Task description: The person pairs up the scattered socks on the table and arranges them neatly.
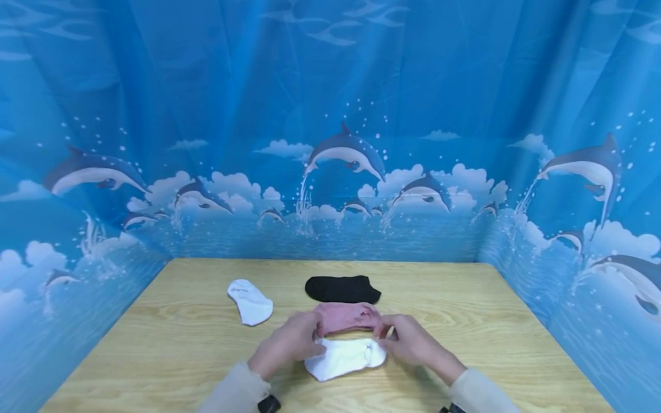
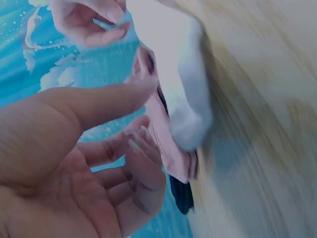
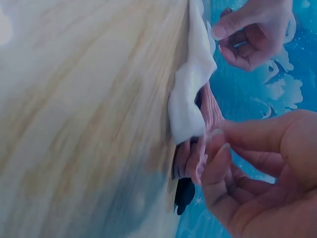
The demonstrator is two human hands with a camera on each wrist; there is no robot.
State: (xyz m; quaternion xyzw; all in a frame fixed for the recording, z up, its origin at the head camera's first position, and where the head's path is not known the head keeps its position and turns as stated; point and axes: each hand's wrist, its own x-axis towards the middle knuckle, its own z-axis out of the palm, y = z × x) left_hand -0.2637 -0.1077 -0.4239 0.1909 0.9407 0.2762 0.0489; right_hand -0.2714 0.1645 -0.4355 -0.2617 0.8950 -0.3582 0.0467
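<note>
A pink sock lies flat across the table between a black sock behind it and a white sock in front. At its left end is my left hand, thumb over the white sock's edge. The left wrist view shows that hand's thumb and fingers apart, with nothing between them. My right hand is at the pink sock's right end. Its thumb and forefinger tips come together in a pinch at the pink edge, close beside the white sock in the right wrist view.
Another white sock lies apart at the left, towards the back of the wooden table. A blue curtain printed with dolphins surrounds the table's back and sides.
</note>
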